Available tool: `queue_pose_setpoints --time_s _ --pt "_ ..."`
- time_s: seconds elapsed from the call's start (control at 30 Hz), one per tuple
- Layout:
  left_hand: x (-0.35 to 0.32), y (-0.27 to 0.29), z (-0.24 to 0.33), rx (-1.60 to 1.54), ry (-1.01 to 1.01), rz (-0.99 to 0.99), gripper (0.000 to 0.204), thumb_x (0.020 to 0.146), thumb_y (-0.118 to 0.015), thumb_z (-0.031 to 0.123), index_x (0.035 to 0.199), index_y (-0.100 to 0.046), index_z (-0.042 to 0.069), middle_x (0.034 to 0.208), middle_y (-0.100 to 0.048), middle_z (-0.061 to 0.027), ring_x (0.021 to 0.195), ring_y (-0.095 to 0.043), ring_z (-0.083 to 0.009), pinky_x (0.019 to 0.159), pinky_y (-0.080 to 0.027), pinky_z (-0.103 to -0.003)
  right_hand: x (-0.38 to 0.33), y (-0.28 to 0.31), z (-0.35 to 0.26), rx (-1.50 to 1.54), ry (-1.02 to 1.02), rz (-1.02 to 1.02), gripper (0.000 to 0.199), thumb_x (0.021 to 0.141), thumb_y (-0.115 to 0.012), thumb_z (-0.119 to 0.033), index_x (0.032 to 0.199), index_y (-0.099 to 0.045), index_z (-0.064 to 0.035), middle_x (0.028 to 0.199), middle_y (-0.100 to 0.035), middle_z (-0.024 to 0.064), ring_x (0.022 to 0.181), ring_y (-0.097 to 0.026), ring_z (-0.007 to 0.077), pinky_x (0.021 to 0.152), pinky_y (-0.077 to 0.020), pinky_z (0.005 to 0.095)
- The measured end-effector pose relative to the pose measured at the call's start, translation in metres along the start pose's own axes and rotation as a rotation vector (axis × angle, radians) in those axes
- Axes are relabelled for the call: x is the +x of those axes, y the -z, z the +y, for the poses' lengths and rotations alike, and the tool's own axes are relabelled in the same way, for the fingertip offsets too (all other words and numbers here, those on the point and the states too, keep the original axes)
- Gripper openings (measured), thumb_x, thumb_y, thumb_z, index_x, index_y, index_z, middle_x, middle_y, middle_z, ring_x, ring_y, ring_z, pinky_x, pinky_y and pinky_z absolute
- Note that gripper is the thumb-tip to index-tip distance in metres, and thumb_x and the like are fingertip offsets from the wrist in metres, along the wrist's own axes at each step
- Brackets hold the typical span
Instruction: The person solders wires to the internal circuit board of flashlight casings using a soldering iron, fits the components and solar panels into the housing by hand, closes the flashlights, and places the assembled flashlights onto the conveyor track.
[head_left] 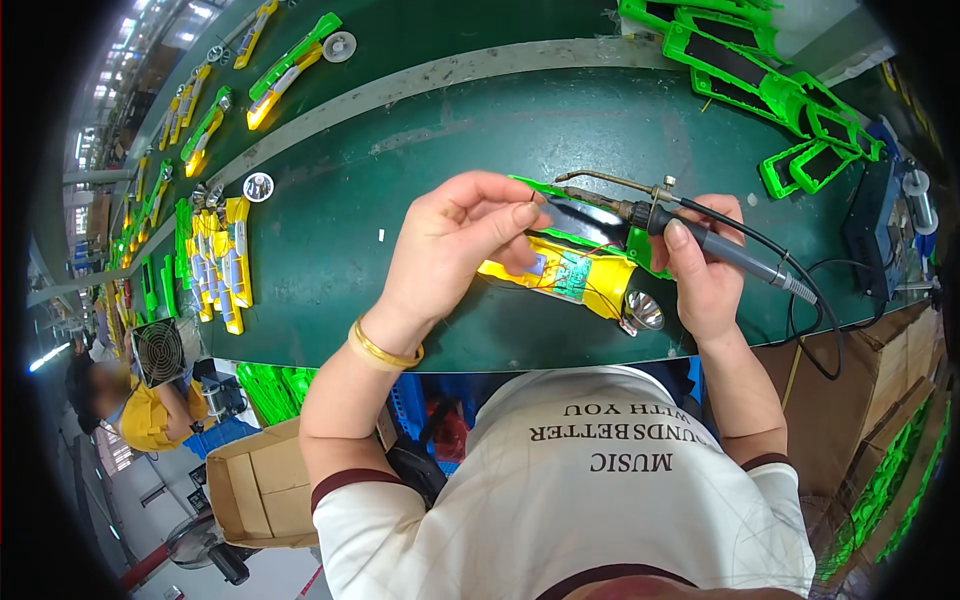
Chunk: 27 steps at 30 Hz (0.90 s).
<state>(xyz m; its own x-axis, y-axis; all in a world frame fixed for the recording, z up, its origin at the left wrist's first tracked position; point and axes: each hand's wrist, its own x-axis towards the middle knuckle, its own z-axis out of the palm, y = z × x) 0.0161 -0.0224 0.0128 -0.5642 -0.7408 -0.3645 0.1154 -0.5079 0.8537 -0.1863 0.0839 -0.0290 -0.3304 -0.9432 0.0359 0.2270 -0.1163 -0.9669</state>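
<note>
My right hand (705, 265) is wrapped around a soldering iron (725, 248) with a thin curved feed tube, its tip pointing left. My left hand (470, 235) pinches a thin wire (533, 198) close to that tip. Under both hands lies a green frame (638, 245) holding a dark glossy panel (590, 222). Just nearer to me rests an opened yellow lamp housing (605, 283). It carries a green circuit board (573, 275), a purple battery cell (534, 263) and a round silver reflector (643, 311). Thin wires run between the housing and the panel, partly hidden by my fingers.
Several yellow housings with cells (220, 265) are stacked at left, beside a loose reflector (258, 187). Green frames (740, 80) pile up at far right, near a blue stand (870, 225). The iron's black cable (835, 340) loops at right. Another person (150, 415) sits at far left.
</note>
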Motion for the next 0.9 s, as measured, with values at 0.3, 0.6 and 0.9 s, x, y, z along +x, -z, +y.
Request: queue_pose_setpoints --time_s 0.3,0.6,0.9 --pt "0.024 0.018 0.001 1.418 -0.557 -0.118 0.005 0.075 -0.061 0.004 0.080 -0.062 0.003 0.069 -0.056 -0.0063 0.058 -0.056 -0.0182 0.055 -0.047 -0.029 -0.003 -0.002 0.013 -0.014 -0.029 0.010 0.027 0.082 -0.062 -0.008 0.096 -0.039 -0.0027 0.074 -0.051 0.0023 0.062 -0.048 0.0048 0.055 -0.0398 0.0190" --pt "0.028 0.011 0.005 1.565 -0.449 -0.213 0.007 0.070 -0.060 0.003 0.077 -0.061 0.002 0.079 -0.050 -0.0104 0.070 -0.054 -0.0253 0.064 -0.046 -0.034 -0.005 -0.002 0.016 -0.236 0.010 -0.048 0.024 0.079 -0.063 -0.009 0.088 -0.042 -0.0027 0.072 -0.048 -0.0006 0.061 -0.041 0.0026 0.052 -0.0343 0.0184" --pt "0.027 0.008 0.007 1.644 -0.416 -0.223 0.006 0.070 -0.060 0.003 0.076 -0.061 0.001 0.078 -0.050 -0.0109 0.070 -0.055 -0.0265 0.065 -0.046 -0.034 0.000 -0.011 0.014 -0.274 0.006 -0.044 0.027 0.079 -0.066 -0.014 0.089 -0.043 -0.0021 0.072 -0.050 0.0010 0.060 -0.041 0.0022 0.050 -0.0339 0.0174"
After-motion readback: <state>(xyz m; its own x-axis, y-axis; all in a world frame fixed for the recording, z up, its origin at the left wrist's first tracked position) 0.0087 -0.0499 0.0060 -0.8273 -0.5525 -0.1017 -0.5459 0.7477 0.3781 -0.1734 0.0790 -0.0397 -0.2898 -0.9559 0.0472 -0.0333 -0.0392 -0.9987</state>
